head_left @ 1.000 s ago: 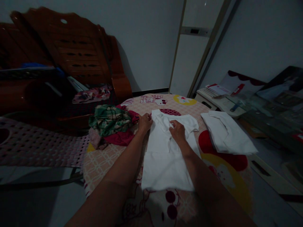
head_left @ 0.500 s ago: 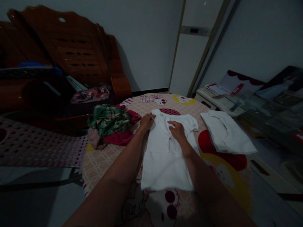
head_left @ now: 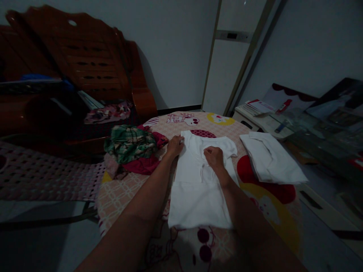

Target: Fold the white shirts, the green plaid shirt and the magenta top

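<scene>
Head camera: the left hand (head_left: 175,146) pinched the edge of the shirt (head_left: 198,206); the right hand (head_left: 214,156) closed its fingers on its front.

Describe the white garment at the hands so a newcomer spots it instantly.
Find the round table with the patterned pink cover. Between the green plaid cloth on the left and the folded white stack on the right lies the white garment. Unlike either neighbour, it has the right hand over it.
</scene>
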Available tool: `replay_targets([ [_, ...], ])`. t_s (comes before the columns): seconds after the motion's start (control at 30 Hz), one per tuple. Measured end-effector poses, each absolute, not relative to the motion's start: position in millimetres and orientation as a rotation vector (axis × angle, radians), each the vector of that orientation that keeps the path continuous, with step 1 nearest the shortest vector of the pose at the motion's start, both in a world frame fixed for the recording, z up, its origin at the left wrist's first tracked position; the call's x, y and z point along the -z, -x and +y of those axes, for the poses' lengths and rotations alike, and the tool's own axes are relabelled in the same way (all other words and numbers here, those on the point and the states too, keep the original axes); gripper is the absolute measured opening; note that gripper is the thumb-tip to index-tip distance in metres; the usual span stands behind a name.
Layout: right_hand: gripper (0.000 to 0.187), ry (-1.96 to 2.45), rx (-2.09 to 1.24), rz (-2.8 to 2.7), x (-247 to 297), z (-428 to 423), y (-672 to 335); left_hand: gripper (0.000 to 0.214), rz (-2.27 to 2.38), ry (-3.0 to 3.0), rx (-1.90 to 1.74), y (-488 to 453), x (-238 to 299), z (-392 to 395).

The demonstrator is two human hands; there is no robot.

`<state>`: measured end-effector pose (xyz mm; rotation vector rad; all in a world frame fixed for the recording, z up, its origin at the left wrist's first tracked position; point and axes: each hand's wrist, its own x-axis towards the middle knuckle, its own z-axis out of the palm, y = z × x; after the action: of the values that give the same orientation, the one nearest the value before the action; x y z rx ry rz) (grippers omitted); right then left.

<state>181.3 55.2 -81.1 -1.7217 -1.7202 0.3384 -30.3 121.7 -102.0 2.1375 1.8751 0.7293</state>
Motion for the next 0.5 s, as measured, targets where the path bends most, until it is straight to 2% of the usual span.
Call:
replay_targets([
  [0.23,0.035,1.546,0.028,-1.658,81,59,-189,0.040,1.869,-2.131,-0.840,30,104,125],
  [0.5,0.039,1.833,-0.057,-1.898,94,73,-189,0.043,1.865,-2.135,-0.757,31,98,123],
])
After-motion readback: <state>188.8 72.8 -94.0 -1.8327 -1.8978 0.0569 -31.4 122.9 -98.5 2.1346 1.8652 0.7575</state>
